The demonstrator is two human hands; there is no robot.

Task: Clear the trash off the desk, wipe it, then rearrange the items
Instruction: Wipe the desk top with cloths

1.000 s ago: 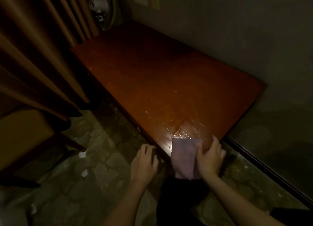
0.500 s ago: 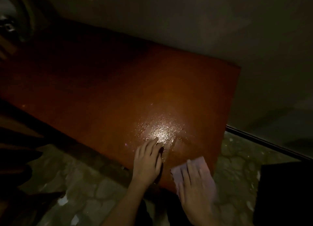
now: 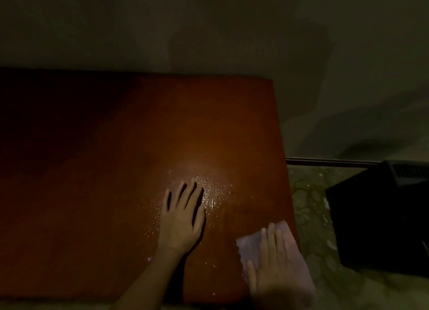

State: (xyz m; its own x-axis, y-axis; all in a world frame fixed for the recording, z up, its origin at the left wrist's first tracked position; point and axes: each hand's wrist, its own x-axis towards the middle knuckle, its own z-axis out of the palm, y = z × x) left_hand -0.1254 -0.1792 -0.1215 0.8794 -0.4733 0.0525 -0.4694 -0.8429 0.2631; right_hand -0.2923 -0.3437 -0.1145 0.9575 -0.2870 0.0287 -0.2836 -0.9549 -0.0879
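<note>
My right hand (image 3: 274, 270) lies flat with straight fingers on the pale cloth (image 3: 292, 251), pressing it onto the desk (image 3: 116, 193) at the lower right of the frame. My left hand (image 3: 183, 216) rests spread and empty mid-frame beside a wet patch (image 3: 216, 191). A black box (image 3: 380, 219) sits on the floor (image 3: 308, 212) at right.
</note>
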